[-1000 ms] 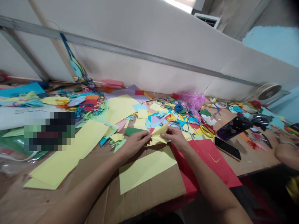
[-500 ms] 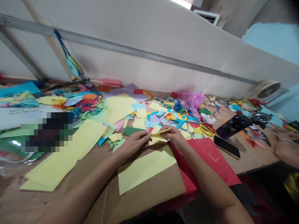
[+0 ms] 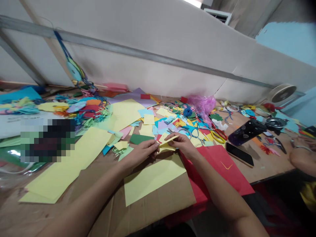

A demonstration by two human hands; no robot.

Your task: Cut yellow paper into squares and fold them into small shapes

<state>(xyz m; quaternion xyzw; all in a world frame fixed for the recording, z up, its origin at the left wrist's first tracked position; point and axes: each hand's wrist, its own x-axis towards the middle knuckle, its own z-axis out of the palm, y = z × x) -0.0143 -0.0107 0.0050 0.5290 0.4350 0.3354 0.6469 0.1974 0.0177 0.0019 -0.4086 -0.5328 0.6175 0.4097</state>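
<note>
A small yellow paper piece [image 3: 167,144] is pinched between both my hands just above the table. My left hand [image 3: 142,153] grips its left end with closed fingers. My right hand [image 3: 181,144] holds the right end and the raised flap. Below them a larger yellow sheet [image 3: 153,177] lies on brown cardboard [image 3: 158,200], beside a red sheet [image 3: 222,171].
Coloured paper scraps [image 3: 153,121] litter the table's middle. Long yellow sheets [image 3: 71,164] lie at left. Scissors [image 3: 218,135], a phone [image 3: 239,154], a dark bottle [image 3: 247,131] and a pink plastic bag [image 3: 203,104] sit at right. Another person's arm [image 3: 302,158] rests at far right. A small fan [image 3: 282,93] stands at back.
The raised flap of the small yellow piece has been folded down flatter between my hands. Both hands stay in nearly the same place.
</note>
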